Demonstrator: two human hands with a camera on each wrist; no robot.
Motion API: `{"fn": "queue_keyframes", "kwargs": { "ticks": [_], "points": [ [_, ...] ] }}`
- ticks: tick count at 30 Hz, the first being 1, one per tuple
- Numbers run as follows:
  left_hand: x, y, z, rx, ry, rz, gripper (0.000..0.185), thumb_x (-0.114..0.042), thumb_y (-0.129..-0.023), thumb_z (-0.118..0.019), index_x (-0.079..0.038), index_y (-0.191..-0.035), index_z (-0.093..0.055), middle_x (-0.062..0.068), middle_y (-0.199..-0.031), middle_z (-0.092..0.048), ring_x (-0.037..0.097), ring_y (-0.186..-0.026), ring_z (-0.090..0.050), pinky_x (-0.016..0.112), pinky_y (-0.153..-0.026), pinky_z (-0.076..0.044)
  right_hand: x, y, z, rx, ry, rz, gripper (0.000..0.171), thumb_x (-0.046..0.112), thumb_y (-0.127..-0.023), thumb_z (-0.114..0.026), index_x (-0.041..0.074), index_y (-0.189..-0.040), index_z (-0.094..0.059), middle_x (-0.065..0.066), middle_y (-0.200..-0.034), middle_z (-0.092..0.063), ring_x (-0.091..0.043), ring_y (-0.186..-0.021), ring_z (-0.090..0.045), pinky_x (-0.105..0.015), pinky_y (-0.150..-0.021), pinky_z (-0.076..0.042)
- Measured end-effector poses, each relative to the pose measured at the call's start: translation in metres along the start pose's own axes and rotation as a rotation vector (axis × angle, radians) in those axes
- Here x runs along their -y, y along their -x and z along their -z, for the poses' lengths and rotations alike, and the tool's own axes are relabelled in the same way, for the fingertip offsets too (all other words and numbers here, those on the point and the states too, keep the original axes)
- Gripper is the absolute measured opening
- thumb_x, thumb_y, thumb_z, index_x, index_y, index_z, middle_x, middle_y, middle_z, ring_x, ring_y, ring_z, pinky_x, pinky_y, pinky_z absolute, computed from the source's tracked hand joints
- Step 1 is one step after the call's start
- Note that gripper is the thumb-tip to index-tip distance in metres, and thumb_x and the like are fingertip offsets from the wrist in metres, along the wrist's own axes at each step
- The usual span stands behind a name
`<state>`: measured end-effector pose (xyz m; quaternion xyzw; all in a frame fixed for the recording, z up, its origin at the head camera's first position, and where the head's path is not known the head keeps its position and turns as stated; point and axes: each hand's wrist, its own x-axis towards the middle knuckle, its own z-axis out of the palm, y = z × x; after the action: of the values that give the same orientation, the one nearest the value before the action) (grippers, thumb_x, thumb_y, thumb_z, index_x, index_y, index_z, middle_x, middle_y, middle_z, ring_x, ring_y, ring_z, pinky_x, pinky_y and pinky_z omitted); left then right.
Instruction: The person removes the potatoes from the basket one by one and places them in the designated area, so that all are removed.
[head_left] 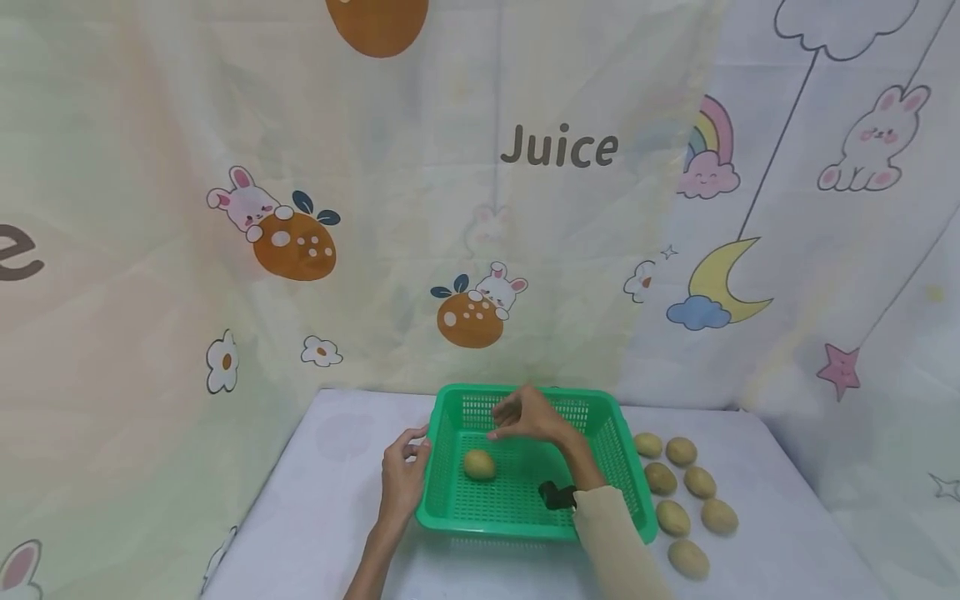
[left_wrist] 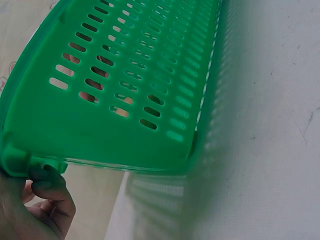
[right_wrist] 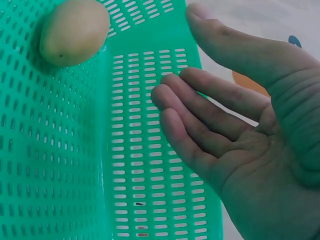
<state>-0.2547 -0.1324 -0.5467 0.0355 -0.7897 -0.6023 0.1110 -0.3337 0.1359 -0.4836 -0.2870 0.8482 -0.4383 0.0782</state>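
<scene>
A green plastic basket (head_left: 540, 531) with slotted walls stands on the white table. One potato (head_left: 479, 465) lies on its floor toward the left; the right wrist view shows the same potato (right_wrist: 75, 32) at upper left. My left hand (head_left: 403, 475) holds the basket's left rim, its fingers curled at the edge in the left wrist view (left_wrist: 45, 200). Over the back part of the basket is my right hand (head_left: 528, 414), holding nothing, palm bare and fingers loosely bent (right_wrist: 240, 135). The potato lies apart from it, toward the left and front.
Several potatoes (head_left: 672, 518) lie in two rough rows on the table, just right of the basket. The white tabletop (head_left: 337, 467) extends left of the basket. A printed curtain (head_left: 375, 333) hangs behind the table and at both sides. A black wrist camera (head_left: 557, 496) sits on the right wrist.
</scene>
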Motion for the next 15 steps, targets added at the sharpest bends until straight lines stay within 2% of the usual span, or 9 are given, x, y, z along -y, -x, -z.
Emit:
{"fn": "queue_keyframes", "kwargs": {
  "ticks": [8,15],
  "points": [
    [-0.001,0.0,-0.001,-0.001,-0.006,-0.009,0.031,-0.014,-0.112,-0.06,-0.005,-0.139,-0.071,0.016,-0.097,-0.078,0.018,-0.07,-0.075,0.024,-0.066,-0.059,-0.003,-0.003,-0.006,0.061,0.045,-0.06,0.05,0.017,-0.087,-0.094,-0.011,-0.124,-0.076,-0.029,-0.119,-0.079,-0.036,-0.103,-0.081,-0.037,-0.085,-0.066],
    [0.0,0.0,-0.001,-0.003,-0.01,-0.006,0.03,-0.014,-0.112,-0.06,-0.006,-0.138,-0.071,0.017,-0.099,-0.079,0.018,-0.072,-0.077,0.025,-0.067,-0.06,-0.007,-0.007,-0.016,0.108,0.082,-0.056,0.049,0.015,-0.085,-0.095,-0.012,-0.122,-0.076,-0.027,-0.115,-0.08,-0.031,-0.099,-0.082,-0.034,-0.082,-0.066]
  ]
}}
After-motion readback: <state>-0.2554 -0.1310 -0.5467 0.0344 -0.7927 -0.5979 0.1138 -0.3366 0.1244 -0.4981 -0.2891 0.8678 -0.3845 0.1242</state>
